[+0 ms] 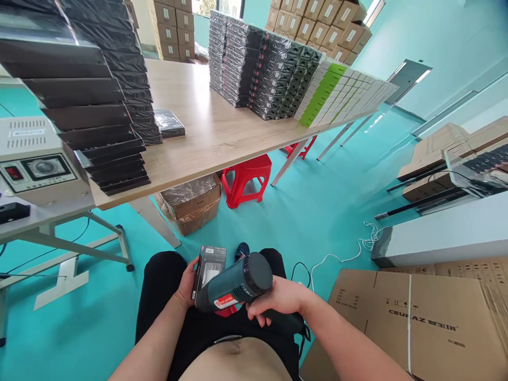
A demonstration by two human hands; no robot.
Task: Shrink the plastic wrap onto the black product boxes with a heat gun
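My right hand (273,299) is wrapped round the handle of a dark green heat gun (234,286) with a red label on its side. Its front end points left, over the lower part of a small black retail box (213,262). That box sits in my left hand (187,281), gripped along its left edge above my lap, with a pale product picture on its face. The heat gun's nozzle overlaps the box in view; whether they touch, I cannot tell. Part of the box is hidden behind the gun.
Stacked black boxes (79,100) stand at the left end of the wooden table (190,153), near a single wrapped box (170,124). More wrapped stacks (254,69) and white-green boxes (337,95) line its far side. A red stool (248,177), a carton (192,203) and large cartons (428,323) surround me.
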